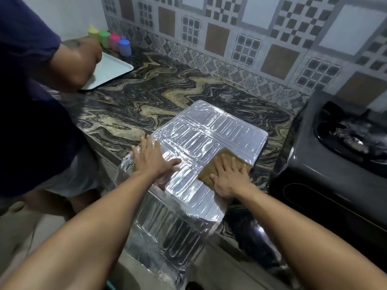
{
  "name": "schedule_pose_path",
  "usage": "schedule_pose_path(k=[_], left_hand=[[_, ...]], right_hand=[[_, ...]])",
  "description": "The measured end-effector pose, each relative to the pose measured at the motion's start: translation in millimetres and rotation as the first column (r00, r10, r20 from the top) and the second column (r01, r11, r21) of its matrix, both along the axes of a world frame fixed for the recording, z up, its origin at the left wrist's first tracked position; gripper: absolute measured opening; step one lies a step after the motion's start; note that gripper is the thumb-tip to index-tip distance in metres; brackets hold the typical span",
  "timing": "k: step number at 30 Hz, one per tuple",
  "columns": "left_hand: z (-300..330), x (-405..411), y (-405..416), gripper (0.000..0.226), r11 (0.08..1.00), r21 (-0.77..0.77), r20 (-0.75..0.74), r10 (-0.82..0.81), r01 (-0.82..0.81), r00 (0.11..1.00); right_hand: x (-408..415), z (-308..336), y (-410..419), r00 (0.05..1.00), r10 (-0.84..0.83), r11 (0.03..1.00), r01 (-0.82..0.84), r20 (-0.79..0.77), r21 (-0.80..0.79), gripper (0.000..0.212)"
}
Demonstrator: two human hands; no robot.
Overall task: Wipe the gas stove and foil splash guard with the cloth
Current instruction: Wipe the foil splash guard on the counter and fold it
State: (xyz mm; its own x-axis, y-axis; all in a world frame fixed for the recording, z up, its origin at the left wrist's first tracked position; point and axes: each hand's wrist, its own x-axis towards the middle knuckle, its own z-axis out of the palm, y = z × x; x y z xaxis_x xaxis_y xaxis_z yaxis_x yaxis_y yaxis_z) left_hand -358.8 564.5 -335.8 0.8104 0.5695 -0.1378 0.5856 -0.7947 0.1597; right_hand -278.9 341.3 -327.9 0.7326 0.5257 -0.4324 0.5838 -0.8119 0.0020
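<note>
The silver foil splash guard (pixel 209 130) lies flat on the marbled counter, and its near panel folds down over the counter's front edge. My left hand (pixel 152 160) presses flat on the guard's left side, fingers spread, holding nothing. My right hand (pixel 228 174) lies flat on a brown cloth (pixel 230 159), pressing it onto the guard's right part. The black gas stove (pixel 335 164) stands to the right, with one burner showing at the frame's edge.
Another person in a dark shirt (pixel 25 80) stands at the left, an arm over a white tray (pixel 109 70). Several coloured bottles (pixel 113 41) stand in the back left corner. Patterned tiles (pixel 251 38) cover the wall behind the counter (pixel 146 97).
</note>
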Motion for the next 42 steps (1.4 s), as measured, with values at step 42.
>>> schedule_pose_path(k=[42], left_hand=[[5, -6, 19, 0.121, 0.975, -0.218, -0.146, 0.017, -0.049, 0.989]], right_hand=[[5, -4, 49, 0.998, -0.046, 0.999, 0.047, 0.033, -0.021, 0.066]])
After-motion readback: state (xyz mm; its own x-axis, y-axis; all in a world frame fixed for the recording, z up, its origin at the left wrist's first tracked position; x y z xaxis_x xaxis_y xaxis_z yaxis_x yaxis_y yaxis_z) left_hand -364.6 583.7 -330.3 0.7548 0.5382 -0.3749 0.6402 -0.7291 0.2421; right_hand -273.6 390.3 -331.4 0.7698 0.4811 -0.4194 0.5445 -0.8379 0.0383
